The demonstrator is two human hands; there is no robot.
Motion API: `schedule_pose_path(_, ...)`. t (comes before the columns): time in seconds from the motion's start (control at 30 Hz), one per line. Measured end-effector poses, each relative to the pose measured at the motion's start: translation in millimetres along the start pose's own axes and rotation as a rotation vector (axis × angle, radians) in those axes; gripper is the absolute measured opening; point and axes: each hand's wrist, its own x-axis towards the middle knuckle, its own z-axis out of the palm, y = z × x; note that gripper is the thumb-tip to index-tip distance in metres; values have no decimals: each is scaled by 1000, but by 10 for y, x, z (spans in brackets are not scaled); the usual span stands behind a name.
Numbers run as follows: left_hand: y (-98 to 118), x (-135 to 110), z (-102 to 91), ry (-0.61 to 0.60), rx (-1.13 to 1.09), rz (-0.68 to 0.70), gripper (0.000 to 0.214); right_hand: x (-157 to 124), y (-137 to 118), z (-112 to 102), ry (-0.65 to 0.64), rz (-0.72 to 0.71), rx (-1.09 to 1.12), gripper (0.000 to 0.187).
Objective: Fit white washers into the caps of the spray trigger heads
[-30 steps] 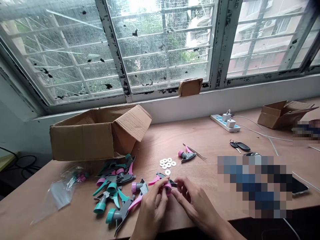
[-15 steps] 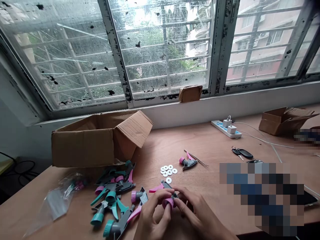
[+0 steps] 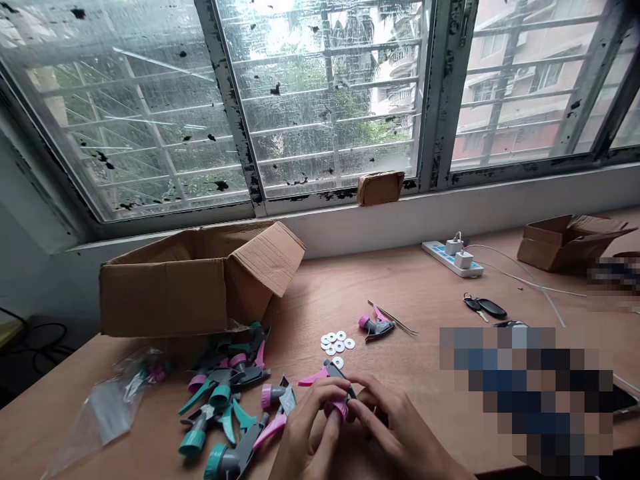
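Both my hands meet low in the middle of the view on one grey spray head (image 3: 334, 381) with a pink trigger and pink collar. My left hand (image 3: 309, 427) pinches the collar end. My right hand (image 3: 387, 423) closes round the other side, fingers curled. Just beyond them lie several white washers (image 3: 336, 343) on the wooden table (image 3: 430, 300). A heap of teal and pink spray heads (image 3: 227, 393) lies to the left of my hands. Another pink and grey spray head (image 3: 375, 326) rests farther back beside thin metal wires (image 3: 397, 317).
An open cardboard box (image 3: 195, 283) stands at the back left, a clear plastic bag (image 3: 107, 407) in front of it. A power strip (image 3: 453, 259), keys (image 3: 484, 307), and a smaller box (image 3: 570, 240) sit to the right. A blurred patch covers the right foreground.
The view dropped slightly, so the table items sit lower in frame. My hands stayed closed on the same spray head, with the fingers shifting a little around its pink collar.
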Motion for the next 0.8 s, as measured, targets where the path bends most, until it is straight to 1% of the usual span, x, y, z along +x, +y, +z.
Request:
schedule_pose_path(0.1, -29, 4, -1, -11, -2, 17, 27, -7, -1, 5, -8, 2, -4, 36)
schedule_pose_path(0.33, -153, 24, 6, -55, -24, 85, 19, 2, 71, 35, -19, 18, -54, 33)
schedule_pose_path(0.5, -163, 30, 18, -44, -24, 90, 19, 2, 70, 27, -23, 5, -63, 32)
schedule_pose_path(0.63, -150, 37, 3, -61, -25, 121, 19, 1, 62, 16, -7, 15, -37, 34)
schedule_pose_path(0.73, -124, 37, -10, -85, -54, 64, 19, 3, 65, 8, 35, 13, -21, 36)
schedule_pose_path(0.8, -124, 23, 8, -72, -93, 23, 20, 1, 70, 0, 65, 15, -11, 37)
